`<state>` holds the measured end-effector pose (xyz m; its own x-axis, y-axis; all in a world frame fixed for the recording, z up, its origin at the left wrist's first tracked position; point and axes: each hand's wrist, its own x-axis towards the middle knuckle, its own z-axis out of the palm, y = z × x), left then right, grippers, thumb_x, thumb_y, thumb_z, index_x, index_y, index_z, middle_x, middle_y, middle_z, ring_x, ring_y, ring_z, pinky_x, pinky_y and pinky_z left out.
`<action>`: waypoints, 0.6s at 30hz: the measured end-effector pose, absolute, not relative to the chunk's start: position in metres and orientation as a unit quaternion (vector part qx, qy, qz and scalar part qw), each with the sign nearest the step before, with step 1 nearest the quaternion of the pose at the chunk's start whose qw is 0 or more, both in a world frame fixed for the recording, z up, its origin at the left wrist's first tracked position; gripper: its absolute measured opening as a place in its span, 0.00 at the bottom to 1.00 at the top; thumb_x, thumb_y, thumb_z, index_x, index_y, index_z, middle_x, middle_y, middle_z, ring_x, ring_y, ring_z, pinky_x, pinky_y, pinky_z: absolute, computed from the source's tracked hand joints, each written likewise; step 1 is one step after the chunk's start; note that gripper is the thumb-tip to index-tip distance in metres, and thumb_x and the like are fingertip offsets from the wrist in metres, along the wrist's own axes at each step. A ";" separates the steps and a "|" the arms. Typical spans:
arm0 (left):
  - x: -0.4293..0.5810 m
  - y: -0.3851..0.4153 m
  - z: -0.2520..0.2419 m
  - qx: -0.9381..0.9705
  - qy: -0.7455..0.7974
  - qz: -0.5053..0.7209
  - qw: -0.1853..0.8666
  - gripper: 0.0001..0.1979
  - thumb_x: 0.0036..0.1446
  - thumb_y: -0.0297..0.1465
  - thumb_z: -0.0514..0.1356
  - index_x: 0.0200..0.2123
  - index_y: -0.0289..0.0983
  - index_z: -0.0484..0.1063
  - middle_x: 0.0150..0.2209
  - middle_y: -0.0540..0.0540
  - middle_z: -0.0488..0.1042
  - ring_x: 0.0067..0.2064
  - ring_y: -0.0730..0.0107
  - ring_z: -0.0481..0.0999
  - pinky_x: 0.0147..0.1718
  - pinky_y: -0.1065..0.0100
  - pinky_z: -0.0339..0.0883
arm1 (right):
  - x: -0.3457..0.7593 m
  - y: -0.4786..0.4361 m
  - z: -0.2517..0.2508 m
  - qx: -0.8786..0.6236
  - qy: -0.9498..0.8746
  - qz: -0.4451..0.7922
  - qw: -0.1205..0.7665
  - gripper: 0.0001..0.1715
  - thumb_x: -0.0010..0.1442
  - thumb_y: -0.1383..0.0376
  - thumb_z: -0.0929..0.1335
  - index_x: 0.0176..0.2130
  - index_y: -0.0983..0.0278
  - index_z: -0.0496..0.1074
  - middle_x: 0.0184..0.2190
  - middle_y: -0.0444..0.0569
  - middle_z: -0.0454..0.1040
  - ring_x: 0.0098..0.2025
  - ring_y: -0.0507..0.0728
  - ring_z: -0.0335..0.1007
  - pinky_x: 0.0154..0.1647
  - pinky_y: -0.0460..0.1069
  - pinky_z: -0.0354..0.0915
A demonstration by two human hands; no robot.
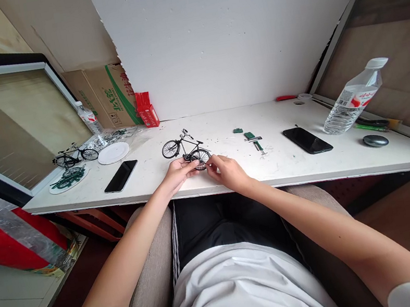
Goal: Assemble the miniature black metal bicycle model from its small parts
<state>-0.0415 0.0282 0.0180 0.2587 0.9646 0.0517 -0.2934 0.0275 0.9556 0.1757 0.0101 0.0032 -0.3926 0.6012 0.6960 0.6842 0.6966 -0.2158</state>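
A small black model bicycle [185,146] stands at a slant near the front edge of the white table [147,185]. My left hand [180,172] is closed on its lower rear part, thumb and fingers by the rear wheel [200,157]. On the other side of that wheel, my right hand [228,170] pinches with thumb and forefinger at the rim; whether a tiny part sits between those fingertips is too small to tell. Several green and black pieces [252,137] lie to the right of the bicycle.
A phone [122,176] lies left, another phone [308,140] right. Further left are a second model bicycle [75,155], a white disc [113,152] and a plate of green parts [70,178]. A water bottle [354,98] stands right. A white board [227,33] rises behind.
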 end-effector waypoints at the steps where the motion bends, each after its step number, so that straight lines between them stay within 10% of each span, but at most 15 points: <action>1: -0.042 0.029 0.017 0.487 0.345 0.500 0.627 0.21 0.50 0.35 0.81 0.44 0.32 0.82 0.49 0.37 0.85 0.47 0.60 0.85 0.48 0.61 0.77 | 0.176 0.010 0.003 -0.386 -0.834 -0.059 0.389 0.05 0.73 0.66 0.66 0.40 0.60 0.68 0.32 0.47 0.76 0.29 0.54 0.68 0.32 0.48 0.62; 18: -0.044 0.030 0.015 0.517 0.348 0.490 0.609 0.24 0.46 0.34 0.82 0.45 0.33 0.82 0.47 0.38 0.85 0.46 0.60 0.84 0.49 0.60 0.76 | 0.176 0.008 0.005 -0.380 -0.854 -0.081 0.346 0.04 0.75 0.65 0.66 0.43 0.61 0.69 0.33 0.49 0.78 0.33 0.56 0.72 0.33 0.49 0.61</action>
<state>-0.0436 0.0301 0.0146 0.2769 0.9573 0.0829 -0.2362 -0.0158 0.9716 0.1764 0.0077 0.0054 -0.4727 0.5926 0.6522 0.7045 0.6988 -0.1243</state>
